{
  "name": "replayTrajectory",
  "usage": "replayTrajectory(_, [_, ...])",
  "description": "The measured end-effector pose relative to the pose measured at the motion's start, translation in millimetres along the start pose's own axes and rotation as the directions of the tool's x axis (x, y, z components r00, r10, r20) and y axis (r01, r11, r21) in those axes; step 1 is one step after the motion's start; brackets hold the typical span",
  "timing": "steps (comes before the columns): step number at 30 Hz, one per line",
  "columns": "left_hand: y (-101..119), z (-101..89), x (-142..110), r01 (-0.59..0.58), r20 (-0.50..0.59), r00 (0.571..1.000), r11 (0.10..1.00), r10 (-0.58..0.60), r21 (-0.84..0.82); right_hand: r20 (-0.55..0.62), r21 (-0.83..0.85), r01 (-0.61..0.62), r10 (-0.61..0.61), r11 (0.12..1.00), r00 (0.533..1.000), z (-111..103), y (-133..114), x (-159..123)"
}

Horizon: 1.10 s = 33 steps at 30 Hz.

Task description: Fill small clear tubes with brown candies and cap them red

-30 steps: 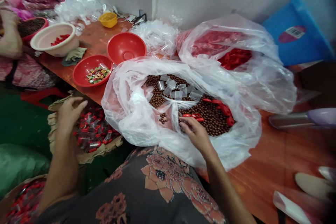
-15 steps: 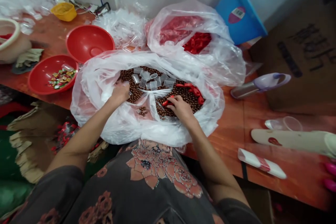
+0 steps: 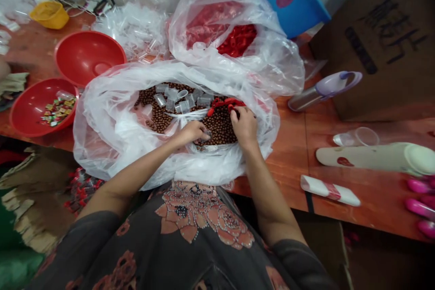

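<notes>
Brown beads (image 3: 220, 124) fill a white plastic bag (image 3: 108, 131) whose mouth is spread wide. Over the near part of the beads, my left hand (image 3: 194, 132) is closed, and a small clear plastic cup shows at its fingertips, partly hidden. My right hand (image 3: 244, 124) is at the right side of the opening, its fingers curled onto a red plastic piece (image 3: 234, 105); the fingers partly cover it. Several clear plastic cups (image 3: 183, 107) lie on the beads toward the back. A white tied strip (image 3: 190, 115) crosses the middle.
Behind stands a bag of red pieces (image 3: 238, 41), with a blue bin (image 3: 294, 0) and a cardboard box (image 3: 380, 68) to the right. Two red bowls (image 3: 90, 56) sit left. A flask (image 3: 311, 95), a pale bottle (image 3: 360, 158) and a white packet (image 3: 329, 189) occupy the right side.
My left hand has moved right, from the left side of the beads to the middle. My right hand has gone right and back to the red pieces. The whole view has shifted.
</notes>
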<state>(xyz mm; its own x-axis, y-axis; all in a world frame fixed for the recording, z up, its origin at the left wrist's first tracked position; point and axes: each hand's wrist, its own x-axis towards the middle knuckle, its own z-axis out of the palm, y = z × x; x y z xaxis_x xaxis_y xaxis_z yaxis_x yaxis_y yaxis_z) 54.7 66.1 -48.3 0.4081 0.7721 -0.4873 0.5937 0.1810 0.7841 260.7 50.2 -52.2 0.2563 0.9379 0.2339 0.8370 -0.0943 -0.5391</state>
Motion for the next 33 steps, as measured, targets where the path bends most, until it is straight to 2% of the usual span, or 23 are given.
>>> replayTrajectory(3, [10, 15.8, 24, -0.024, -0.075, 0.997, 0.991, 0.034, 0.128, -0.071, 0.224, -0.048, 0.066, 0.973, 0.995, -9, 6, -11])
replayTrajectory(5, [13, 25.6, 36, -0.043, -0.096, 0.994, 0.996, 0.05, 0.075, -0.047, 0.42, -0.136, 0.171, 0.897, 0.984, -16, 8, -21])
replayTrajectory(8, [12, 40.1, 46, -0.071, -0.073, 0.995, 0.987, 0.061, -0.145, 0.059, 0.683, -0.263, 0.307, 0.682, 0.95, -26, 11, -37])
replayTrajectory(11, [8, 51.4, 50, -0.138, -0.076, 0.99, 0.947, 0.121, -0.29, 0.124, 0.838, -0.301, 0.377, 0.455, 0.918, -37, 16, -51])
replayTrajectory(17, [12, 60.4, 45, -0.122, -0.061, 0.992, 0.801, 0.106, -0.586, 0.308, 0.929, -0.364, 0.407, 0.064, 0.86, -58, 22, -65])
replayTrajectory(19, [14, 56.7, 37, -0.115, -0.063, 0.993, 0.756, 0.098, -0.645, 0.356, 0.925, -0.379, 0.405, -0.025, 0.842, -59, 20, -66])
replayTrajectory(21, [16, 47.7, 24, -0.107, -0.056, 0.994, 0.716, 0.094, -0.69, 0.385, 0.914, -0.404, 0.406, -0.043, 0.829, -57, 16, -67])
replayTrajectory(24, [14, 27.5, 1, -0.11, -0.068, 0.994, 0.668, 0.09, -0.736, 0.428, 0.891, -0.454, 0.373, -0.018, 0.823, -49, 10, -68])
replayTrajectory(26, [11, 14.4, -14, -0.124, -0.105, 0.992, 0.667, 0.069, -0.734, 0.457, 0.872, -0.489, 0.336, 0.012, 0.824, -44, 5, -69])
replayTrajectory(29, [7, 1.7, -33, -0.119, -0.152, 0.988, 0.693, 0.014, -0.711, 0.461, 0.852, -0.511, 0.3, 0.114, 0.835, -34, -6, -69])
replayTrajectory(33, [5, -4.0, -48, -0.073, -0.115, 0.993, 0.698, -0.014, -0.712, 0.367, 0.839, -0.443, 0.272, 0.317, 0.89, -24, -25, -69])
